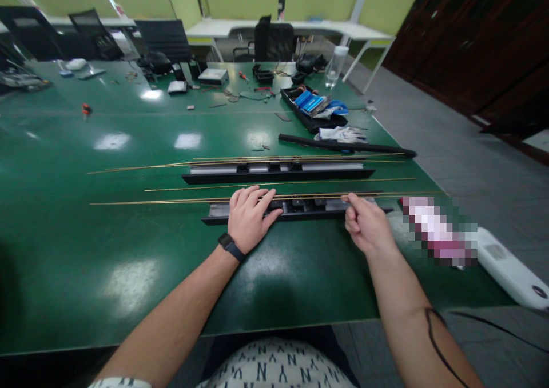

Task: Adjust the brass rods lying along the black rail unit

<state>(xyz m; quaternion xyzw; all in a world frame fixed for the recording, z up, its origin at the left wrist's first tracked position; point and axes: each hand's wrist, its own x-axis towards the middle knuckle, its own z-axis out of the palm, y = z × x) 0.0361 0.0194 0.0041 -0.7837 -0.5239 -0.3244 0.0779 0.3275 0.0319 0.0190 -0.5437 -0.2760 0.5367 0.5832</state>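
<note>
My left hand (250, 221), with a dark watch on the wrist, lies over the near black-and-silver metal channel (315, 215). Its fingers are spread flat across several thin brass rods (141, 203) that run along the channel's far edge. At the channel's right part, my right hand (366, 223) is closed, thumb and index finger pinching a brass rod. Small black blocks (297, 205) sit inside the channel between the hands. One loose rod (184, 190) lies just beyond. Behind it is a second similar channel (278, 176) with more rods along its back.
Past the channels lie a long black tube (347, 146), white gloves (343, 134) and a black tray (295, 114) holding blue items. A clear bottle (335, 68) stands farther back. On the right are a blurred-out pink item (437, 231) and a white device (510, 268).
</note>
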